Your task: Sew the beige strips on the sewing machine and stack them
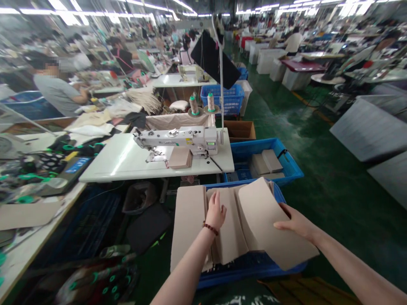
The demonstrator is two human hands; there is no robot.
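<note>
My right hand [294,222] grips the right edge of a large beige panel [259,212], thumb on top and fingers underneath. This panel is tilted and bends a little over the right side of a blue crate [241,277]. My left hand [216,212], with a beaded bracelet at the wrist, lies on the middle stack of beige panels [227,241], its fingers stretched out. Another stack of beige panels [188,224] lies to the left of that hand. The panels hide most of the crate's inside.
A white sewing machine [181,139] stands on a table [117,156] ahead, with a pile of small beige pieces [179,157] by its needle end. Behind my crate is a blue bin [291,163] holding beige pieces. A co-worker [57,87] sits at the left.
</note>
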